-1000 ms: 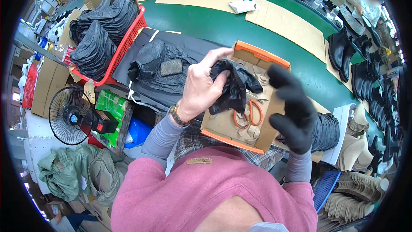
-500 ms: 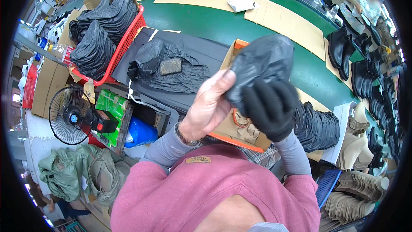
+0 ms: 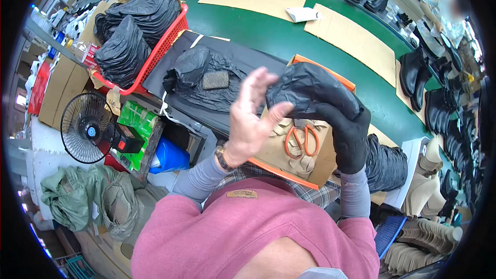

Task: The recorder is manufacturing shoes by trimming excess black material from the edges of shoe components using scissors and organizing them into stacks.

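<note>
In my black-gloved right hand (image 3: 352,137) is a crumpled, thin black sheet-like piece (image 3: 312,87), raised over an open orange-edged cardboard box (image 3: 326,163). My bare left hand (image 3: 247,119) is beside its left end, thumb and fingers spread apart; whether the fingertips touch it I cannot tell. Orange-handled scissors (image 3: 294,147) lie in the box among beige scraps (image 3: 304,166). To the left, on a dark board (image 3: 155,76), rests a grey block (image 3: 215,79) on a wrinkled black piece (image 3: 191,67).
A red basket (image 3: 164,41) heaped with black pieces (image 3: 124,49) stands at the left, behind a black fan (image 3: 85,128). More black pieces (image 3: 386,163) are stacked at the right. Cardboard sheets (image 3: 351,33) cover parts of the green table (image 3: 232,23); black boots (image 3: 415,75) line its far right.
My left hand has let go of the black piece and its fingers have opened. My right hand has lowered and turned, and the scissors in the box now show more fully.
</note>
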### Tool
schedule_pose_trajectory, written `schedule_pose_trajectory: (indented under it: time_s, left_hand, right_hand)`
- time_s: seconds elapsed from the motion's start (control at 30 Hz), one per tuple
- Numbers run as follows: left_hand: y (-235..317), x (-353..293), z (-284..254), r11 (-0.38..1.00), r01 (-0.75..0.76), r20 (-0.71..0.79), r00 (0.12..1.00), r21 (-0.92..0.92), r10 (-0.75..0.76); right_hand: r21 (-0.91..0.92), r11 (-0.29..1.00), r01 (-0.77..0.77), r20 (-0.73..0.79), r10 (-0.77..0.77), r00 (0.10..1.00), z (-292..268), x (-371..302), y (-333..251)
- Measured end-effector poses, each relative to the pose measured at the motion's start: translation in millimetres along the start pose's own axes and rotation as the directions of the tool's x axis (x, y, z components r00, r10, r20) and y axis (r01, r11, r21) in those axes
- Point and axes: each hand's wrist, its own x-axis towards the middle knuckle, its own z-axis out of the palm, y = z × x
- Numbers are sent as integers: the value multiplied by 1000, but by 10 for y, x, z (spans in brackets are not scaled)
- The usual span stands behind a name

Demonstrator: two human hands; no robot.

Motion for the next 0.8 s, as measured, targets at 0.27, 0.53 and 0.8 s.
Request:
schedule_pose_trajectory:
  time_s: [0.27,0.53,0.8]
  left_hand:
    - [1,193,-382,689,438,204,895,-578,-397]
    - [-6,187,-631,999,0,-115,993,45,6]
    - [194,134,-865,553,-499,294,858,667,421]
  right_hand:
    - [-7,998,-62,230,62,971,13,139,-70]
    - [-11,986,-166,159,165,973,201,583,163]
    - [-454,416,788,563,-551,616,465,903,305]
